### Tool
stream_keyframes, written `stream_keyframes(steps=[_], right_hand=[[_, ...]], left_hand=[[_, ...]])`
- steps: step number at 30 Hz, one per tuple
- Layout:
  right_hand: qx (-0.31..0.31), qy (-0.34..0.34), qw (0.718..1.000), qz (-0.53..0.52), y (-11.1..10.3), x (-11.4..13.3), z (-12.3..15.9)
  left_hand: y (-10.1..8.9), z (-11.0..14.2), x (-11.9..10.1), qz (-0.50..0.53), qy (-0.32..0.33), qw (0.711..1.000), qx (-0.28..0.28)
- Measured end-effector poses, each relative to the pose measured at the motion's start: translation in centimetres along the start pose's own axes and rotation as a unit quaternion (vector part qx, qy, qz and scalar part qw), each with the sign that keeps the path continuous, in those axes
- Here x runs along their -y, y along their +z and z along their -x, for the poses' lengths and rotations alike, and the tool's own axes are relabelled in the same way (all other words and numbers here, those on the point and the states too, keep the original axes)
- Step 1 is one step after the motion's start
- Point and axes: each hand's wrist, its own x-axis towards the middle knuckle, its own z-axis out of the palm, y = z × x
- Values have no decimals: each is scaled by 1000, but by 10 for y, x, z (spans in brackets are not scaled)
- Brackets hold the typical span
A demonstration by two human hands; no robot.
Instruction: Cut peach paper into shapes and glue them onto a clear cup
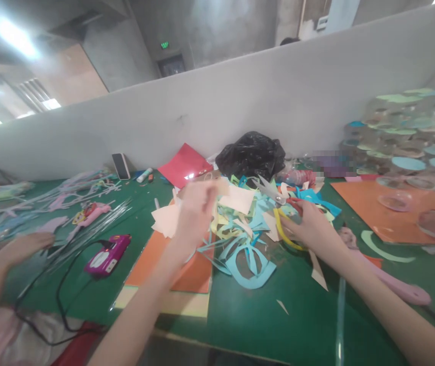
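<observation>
My right hand (311,223) grips scissors (273,192) with red and yellow handles; the blades point up and left over a pile of paper scraps. My left hand (196,208) is over the left side of the pile, near cream paper pieces (238,198). Its fingers are blurred, so whether they pinch anything is unclear. Light blue cut-out scraps (253,269) lie curled in front of the pile. Below my left wrist are stacked orange sheets (152,264) in a clear sleeve.
A black plastic bag (251,155) and a red sheet (185,165) sit behind the pile. At right are a pink glue gun (396,284), an orange sheet (366,208) and stacked clear cups. A purple device (109,255) with a black cable lies left, near another person's hand (27,249).
</observation>
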Motion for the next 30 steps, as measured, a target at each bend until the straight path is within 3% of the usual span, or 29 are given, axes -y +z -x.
stream_keyframes(steps=[2, 5, 6, 8, 9, 12, 14, 16, 19, 23, 26, 30], right_hand=[[-3, 18, 1000, -3, -2, -2, -4], [1, 52, 999, -15, -7, -1, -7], [7, 62, 998, -18, -10, 1, -8], [27, 79, 996, -21, -16, 8, -8], [41, 86, 995, -21, -20, 13, -8], [93, 113, 989, -13, -32, 26, -6], [140, 138, 980, -1, -36, 30, -5], [193, 168, 967, 3, -36, 28, -4], [233, 176, 956, -26, -31, 17, -2], [263, 143, 949, -102, -33, 14, 0], [285, 156, 935, -143, -46, 27, 1], [274, 167, 937, -141, -62, 44, -1]], left_hand=[[-25, 1, 31, -100, -142, 984, 29], [-50, 15, 68, -202, -268, 927, 168], [-53, 21, 75, -252, -265, 909, 202], [-54, 33, 79, -307, -240, 904, 179], [-51, 37, 77, -340, -190, 908, 157], [-35, 39, 56, -332, -51, 936, 108], [-19, 32, 37, -286, -31, 952, 106], [0, 25, 19, -229, -56, 958, 162], [30, 16, 4, -223, -106, 939, 241], [61, 14, 8, -194, -146, 942, 232], [74, 17, 16, -82, -174, 956, 223], [87, 23, 22, 74, -197, 963, 171]])
